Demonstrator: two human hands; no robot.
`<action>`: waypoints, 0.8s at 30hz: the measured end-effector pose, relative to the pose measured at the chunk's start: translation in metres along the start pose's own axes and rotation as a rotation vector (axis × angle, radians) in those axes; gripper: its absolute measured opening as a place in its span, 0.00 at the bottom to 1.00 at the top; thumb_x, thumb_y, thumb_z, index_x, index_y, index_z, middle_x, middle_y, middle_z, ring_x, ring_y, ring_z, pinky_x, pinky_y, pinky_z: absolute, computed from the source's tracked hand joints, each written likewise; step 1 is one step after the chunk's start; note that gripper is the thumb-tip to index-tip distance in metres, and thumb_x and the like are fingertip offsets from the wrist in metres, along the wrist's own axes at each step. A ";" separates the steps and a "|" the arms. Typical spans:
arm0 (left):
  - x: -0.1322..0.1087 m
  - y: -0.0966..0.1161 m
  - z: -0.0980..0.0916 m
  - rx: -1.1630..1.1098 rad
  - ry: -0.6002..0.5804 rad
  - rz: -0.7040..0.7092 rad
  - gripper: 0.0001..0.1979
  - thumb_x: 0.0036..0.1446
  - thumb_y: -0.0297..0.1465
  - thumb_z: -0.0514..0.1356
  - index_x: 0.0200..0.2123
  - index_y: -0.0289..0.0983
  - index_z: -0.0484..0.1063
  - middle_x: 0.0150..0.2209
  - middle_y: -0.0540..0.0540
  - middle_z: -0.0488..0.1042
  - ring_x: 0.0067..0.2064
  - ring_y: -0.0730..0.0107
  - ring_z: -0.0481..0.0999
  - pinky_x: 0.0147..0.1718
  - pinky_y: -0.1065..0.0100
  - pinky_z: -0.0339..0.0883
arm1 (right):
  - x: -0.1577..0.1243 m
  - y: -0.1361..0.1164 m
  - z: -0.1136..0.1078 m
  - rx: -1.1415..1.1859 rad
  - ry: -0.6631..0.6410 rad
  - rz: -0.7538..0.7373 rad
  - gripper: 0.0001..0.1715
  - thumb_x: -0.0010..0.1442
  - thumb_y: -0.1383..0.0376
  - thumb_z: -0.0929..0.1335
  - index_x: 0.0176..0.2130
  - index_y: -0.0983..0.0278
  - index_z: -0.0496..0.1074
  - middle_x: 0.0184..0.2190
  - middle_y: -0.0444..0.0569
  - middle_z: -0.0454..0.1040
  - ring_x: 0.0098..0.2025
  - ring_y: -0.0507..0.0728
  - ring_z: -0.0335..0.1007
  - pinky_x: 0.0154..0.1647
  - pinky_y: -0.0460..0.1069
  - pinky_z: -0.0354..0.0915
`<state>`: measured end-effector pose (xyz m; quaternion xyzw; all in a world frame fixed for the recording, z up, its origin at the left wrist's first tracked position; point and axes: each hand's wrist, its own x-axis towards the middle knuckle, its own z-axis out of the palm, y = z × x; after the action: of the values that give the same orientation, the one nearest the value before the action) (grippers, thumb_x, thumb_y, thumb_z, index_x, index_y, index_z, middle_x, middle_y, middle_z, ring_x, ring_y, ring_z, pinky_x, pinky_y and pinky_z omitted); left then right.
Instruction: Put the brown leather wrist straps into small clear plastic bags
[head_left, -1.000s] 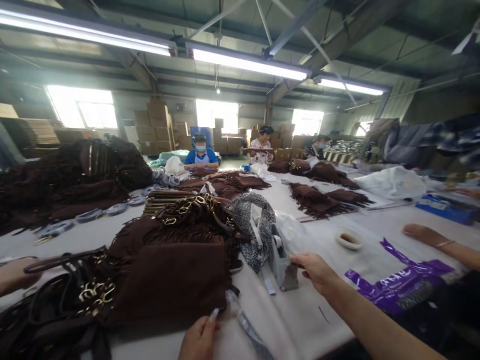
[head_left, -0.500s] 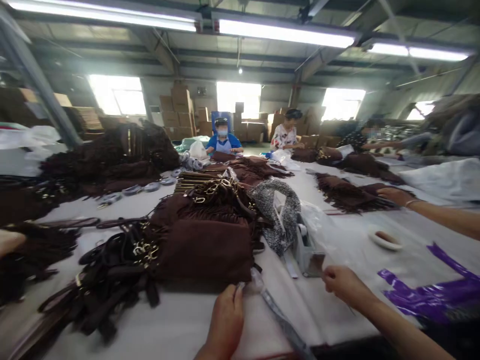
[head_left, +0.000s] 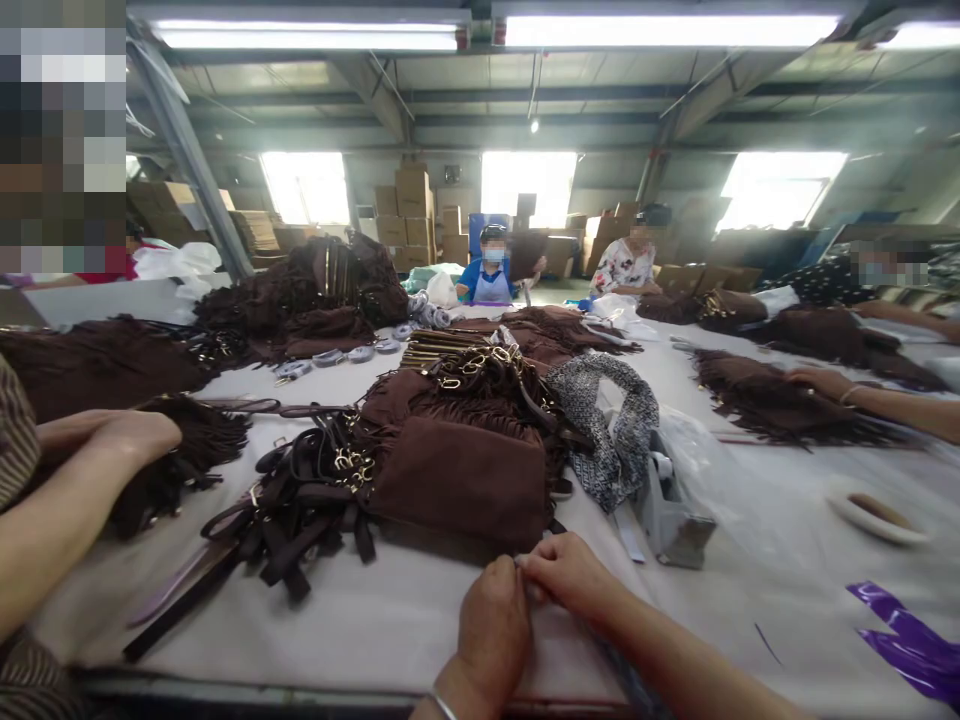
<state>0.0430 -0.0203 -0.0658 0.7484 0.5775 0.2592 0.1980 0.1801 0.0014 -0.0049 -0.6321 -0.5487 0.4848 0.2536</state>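
Observation:
My left hand [head_left: 491,625] and my right hand [head_left: 570,577] meet at the near table edge, fingers pinched together on something small that I cannot make out. Just beyond them lies a flat brown suede bag [head_left: 459,482] on top of a pile of brown fringed bags with gold buckles [head_left: 465,385]. A tangle of dark straps with gold rings [head_left: 300,500] spreads to the left of the bag. A grey tape dispenser [head_left: 671,510] stands right of the pile, beside a black-and-white patterned cloth [head_left: 611,430].
A co-worker's arm and hand [head_left: 97,450] rest on fringed bags at the left; another person's arm [head_left: 862,395] lies at the right. A white dish [head_left: 874,515] and purple plastic [head_left: 911,640] sit right. The white table [head_left: 375,620] holds more bag piles; people sit at the far end.
My right hand left the tape dispenser and came in to meet my left hand at the bag's near edge. The view swung left, bringing the co-worker's arm into sight.

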 end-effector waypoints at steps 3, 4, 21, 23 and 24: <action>-0.001 -0.003 0.003 0.034 -0.007 0.009 0.13 0.64 0.27 0.46 0.32 0.38 0.69 0.31 0.41 0.76 0.33 0.61 0.75 0.32 0.64 0.58 | 0.005 0.004 0.003 -0.039 0.021 0.032 0.21 0.54 0.60 0.66 0.13 0.64 0.68 0.10 0.42 0.63 0.15 0.48 0.53 0.18 0.45 0.48; -0.002 -0.003 0.003 0.045 -0.008 0.015 0.13 0.64 0.27 0.46 0.33 0.37 0.69 0.31 0.41 0.76 0.33 0.61 0.75 0.32 0.64 0.59 | 0.006 0.004 0.003 -0.052 0.028 0.040 0.21 0.53 0.60 0.66 0.13 0.63 0.68 0.09 0.42 0.63 0.15 0.48 0.53 0.18 0.46 0.48; -0.004 0.004 0.001 0.229 -0.035 0.062 0.14 0.64 0.27 0.47 0.34 0.37 0.71 0.31 0.41 0.76 0.31 0.61 0.76 0.28 0.65 0.59 | 0.003 0.027 0.001 -0.078 0.062 0.010 0.15 0.48 0.64 0.65 0.15 0.64 0.71 0.13 0.43 0.68 0.18 0.50 0.59 0.21 0.46 0.52; 0.000 0.007 -0.004 0.116 -0.058 0.024 0.14 0.64 0.29 0.46 0.33 0.36 0.71 0.31 0.41 0.76 0.32 0.62 0.75 0.30 0.65 0.59 | -0.003 0.029 0.000 -0.040 0.056 -0.015 0.13 0.47 0.67 0.63 0.16 0.64 0.72 0.15 0.43 0.70 0.20 0.50 0.62 0.23 0.45 0.54; 0.003 0.008 -0.006 0.028 -0.074 -0.004 0.15 0.64 0.30 0.46 0.32 0.36 0.71 0.30 0.41 0.76 0.32 0.63 0.74 0.30 0.65 0.59 | -0.005 0.029 0.001 -0.026 0.072 -0.024 0.13 0.47 0.68 0.63 0.16 0.64 0.72 0.16 0.44 0.72 0.21 0.51 0.64 0.24 0.45 0.55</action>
<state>0.0459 -0.0197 -0.0554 0.7591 0.5747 0.2229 0.2094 0.1931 -0.0109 -0.0287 -0.6457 -0.5530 0.4515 0.2710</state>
